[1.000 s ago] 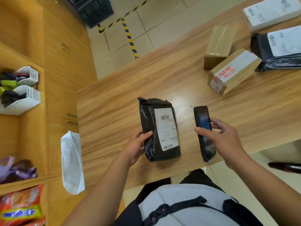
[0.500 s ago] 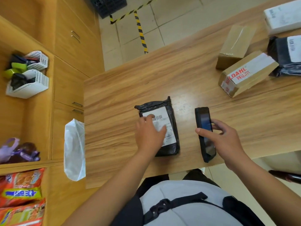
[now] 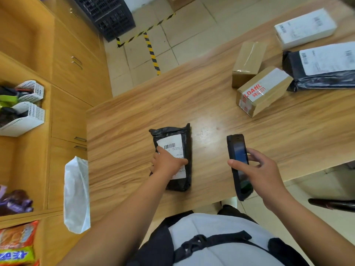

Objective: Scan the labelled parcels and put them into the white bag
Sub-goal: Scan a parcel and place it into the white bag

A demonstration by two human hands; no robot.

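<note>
A black parcel (image 3: 186, 138) with a white barcode label lies flat on the wooden table (image 3: 192, 98) near its front edge. My left hand (image 3: 167, 164) lies on top of it, fingers over the lower part of the label and thumb at the parcel's left side, holding it down. My right hand (image 3: 264, 176) grips a black handheld scanner (image 3: 237, 150) just right of the parcel, a little above the table, screen facing up. The white bag (image 3: 76, 194) hangs at the table's left end, below the tabletop.
At the far right of the table are two brown cardboard boxes (image 3: 247, 62) (image 3: 263, 91), a large black labelled parcel (image 3: 322, 73) and a white parcel (image 3: 305, 27). Wooden cabinets with white baskets (image 3: 28, 116) stand left. A black crate (image 3: 109, 14) sits on the floor.
My left hand went from gripping the parcel's lower left edge to lying on top of its label. The parcel turned slightly. The scanner hand has hardly moved.
</note>
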